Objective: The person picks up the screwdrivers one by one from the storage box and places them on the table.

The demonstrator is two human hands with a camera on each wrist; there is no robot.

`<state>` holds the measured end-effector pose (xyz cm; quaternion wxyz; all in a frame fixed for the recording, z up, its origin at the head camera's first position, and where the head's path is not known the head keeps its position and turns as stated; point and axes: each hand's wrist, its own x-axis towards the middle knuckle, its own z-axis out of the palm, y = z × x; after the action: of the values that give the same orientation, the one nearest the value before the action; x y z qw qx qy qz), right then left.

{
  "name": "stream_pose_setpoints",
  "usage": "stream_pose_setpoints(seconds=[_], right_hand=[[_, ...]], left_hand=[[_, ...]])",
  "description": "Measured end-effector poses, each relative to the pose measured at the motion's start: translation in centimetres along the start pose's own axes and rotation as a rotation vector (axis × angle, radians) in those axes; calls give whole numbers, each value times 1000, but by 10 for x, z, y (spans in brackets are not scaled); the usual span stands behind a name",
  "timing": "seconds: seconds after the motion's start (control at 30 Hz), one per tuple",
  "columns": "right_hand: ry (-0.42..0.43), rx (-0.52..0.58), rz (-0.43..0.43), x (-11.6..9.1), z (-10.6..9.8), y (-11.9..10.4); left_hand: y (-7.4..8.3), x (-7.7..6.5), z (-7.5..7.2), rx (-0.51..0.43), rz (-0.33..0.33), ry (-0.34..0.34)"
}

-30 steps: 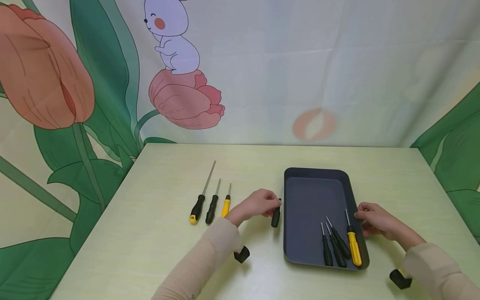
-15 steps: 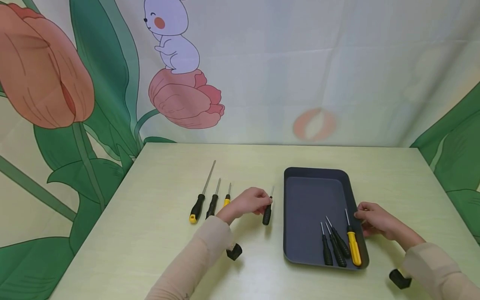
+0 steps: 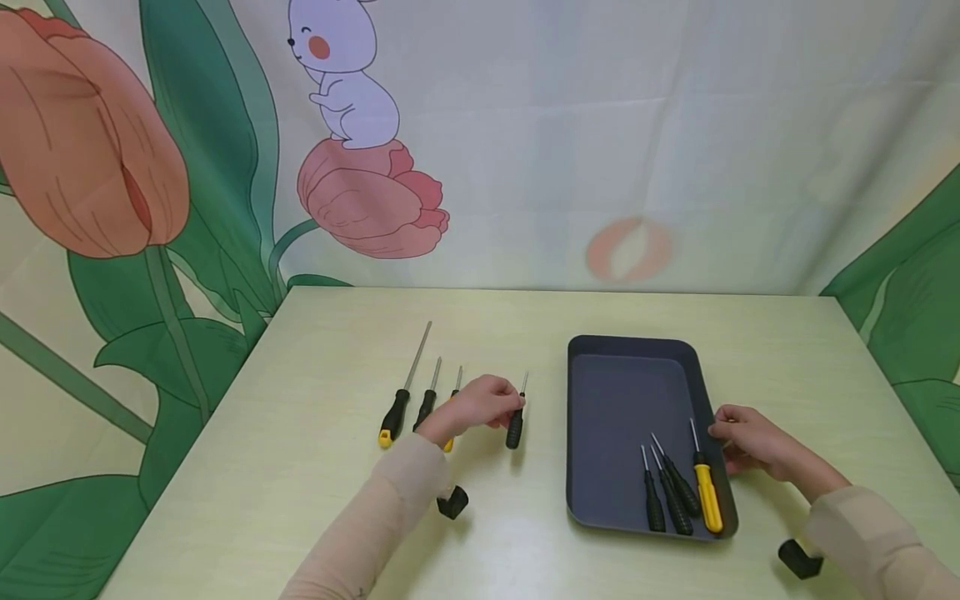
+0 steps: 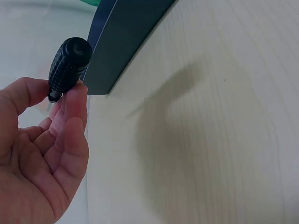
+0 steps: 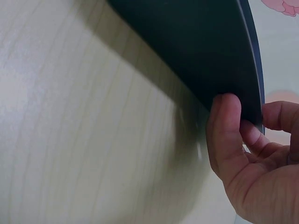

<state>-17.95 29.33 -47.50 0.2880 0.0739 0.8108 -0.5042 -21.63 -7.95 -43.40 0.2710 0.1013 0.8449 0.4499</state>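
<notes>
My left hand [image 3: 483, 402] pinches a small black-handled screwdriver [image 3: 514, 427] between thumb and fingers, left of the dark grey tray [image 3: 600, 417]. Its ribbed handle [image 4: 70, 63] points toward the camera in the left wrist view, and its shadow falls apart from it on the table. On the tray's right side, my right hand [image 3: 757, 442] grips the rim, thumb on the edge and fingers against the outer wall [image 5: 196, 51]. Inside the tray's near right corner lie several black screwdrivers [image 3: 672, 497] and a yellow-handled screwdriver [image 3: 708, 497].
Left of my left hand lie a long black-and-yellow screwdriver [image 3: 395, 417], a black one [image 3: 426, 406] and a yellow one [image 3: 449, 446] partly hidden behind the hand. A printed curtain [image 3: 525, 167] hangs behind the table [image 3: 247, 467].
My left hand has moved left, away from the tray, carrying the small black screwdriver. The right hand and the tray have stayed in place.
</notes>
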Motion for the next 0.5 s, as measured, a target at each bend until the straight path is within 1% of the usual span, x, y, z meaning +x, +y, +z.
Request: stream_pose_setpoints(seconds=[0.07, 0.17, 0.5], right_hand=[[3, 1, 2, 0, 0, 0], [7, -2, 1, 1, 0, 1], [11, 0, -1, 2, 1, 2]], left_hand=[[-10, 7, -1, 9, -10, 11], [-19, 11, -4, 13, -21, 20], [-28, 10, -11, 14, -47, 51]])
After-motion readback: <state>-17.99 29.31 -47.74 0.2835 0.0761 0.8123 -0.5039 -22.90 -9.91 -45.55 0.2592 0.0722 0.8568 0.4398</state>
